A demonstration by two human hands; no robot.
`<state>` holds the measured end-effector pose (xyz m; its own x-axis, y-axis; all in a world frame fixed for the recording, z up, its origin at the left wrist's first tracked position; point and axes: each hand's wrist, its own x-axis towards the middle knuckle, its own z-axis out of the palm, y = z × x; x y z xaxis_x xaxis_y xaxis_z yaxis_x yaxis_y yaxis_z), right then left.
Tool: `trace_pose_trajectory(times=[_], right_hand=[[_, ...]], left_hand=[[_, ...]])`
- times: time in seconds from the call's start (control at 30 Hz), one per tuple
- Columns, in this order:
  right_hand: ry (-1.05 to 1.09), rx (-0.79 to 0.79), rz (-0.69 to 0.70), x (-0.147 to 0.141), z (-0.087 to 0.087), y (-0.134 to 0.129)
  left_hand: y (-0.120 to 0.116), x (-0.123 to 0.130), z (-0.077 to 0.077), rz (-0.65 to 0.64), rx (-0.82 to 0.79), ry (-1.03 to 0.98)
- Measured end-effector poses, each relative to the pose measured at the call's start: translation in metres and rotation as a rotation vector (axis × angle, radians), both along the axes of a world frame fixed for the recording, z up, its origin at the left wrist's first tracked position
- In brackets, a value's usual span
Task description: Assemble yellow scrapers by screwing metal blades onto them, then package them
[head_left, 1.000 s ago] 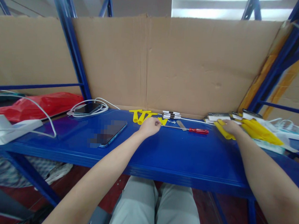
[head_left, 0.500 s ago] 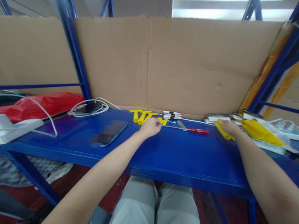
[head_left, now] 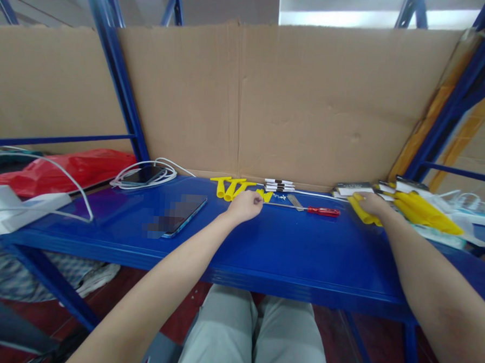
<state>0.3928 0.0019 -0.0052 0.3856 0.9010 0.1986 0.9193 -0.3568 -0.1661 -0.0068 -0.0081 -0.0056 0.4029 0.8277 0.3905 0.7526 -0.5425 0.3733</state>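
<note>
My left hand (head_left: 246, 206) rests on the blue table with its fingers curled closed; what is in them, if anything, is hidden. Just behind it lie several yellow T-shaped plastic handles (head_left: 229, 190). A screwdriver with a red handle (head_left: 324, 212) lies to its right, the shaft pointing at my fingers. A flat metal blade (head_left: 295, 202) and small white bits (head_left: 280, 197) are beside the shaft. Over on the right, my right hand (head_left: 372, 204) is closed on a yellow plastic handle (head_left: 362, 211), whose far side my fingers partly cover.
A phone (head_left: 186, 215) lies on the table (head_left: 287, 259) at left, near a coiled white cable (head_left: 167, 173). White-and-black packs (head_left: 278, 185) are stacked by the cardboard wall (head_left: 303, 109). More yellow pieces (head_left: 428, 213) and boxes (head_left: 353, 189) crowd the right end.
</note>
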Motion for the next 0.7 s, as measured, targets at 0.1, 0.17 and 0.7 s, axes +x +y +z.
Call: trace_pose_trajectory(times=[0.1,0.17,0.7], right_hand=[[-0.010,-0.089,-0.048,-0.0058,0.0031,-0.0010],[-0.028,-0.121,-0.059,-0.0083,0.0043,-0.0007],[-0.067,-0.115,0.025,-0.0046,0.0016,0.0050]], left_hand=[[-0.0005,0.0001,0.0003,0.002,0.005,0.000],[-0.0008,0.0000,0.0005,0.007,0.010,0.001],[0.0000,-0.0003,-0.0001,-0.001,-0.003,-0.006]])
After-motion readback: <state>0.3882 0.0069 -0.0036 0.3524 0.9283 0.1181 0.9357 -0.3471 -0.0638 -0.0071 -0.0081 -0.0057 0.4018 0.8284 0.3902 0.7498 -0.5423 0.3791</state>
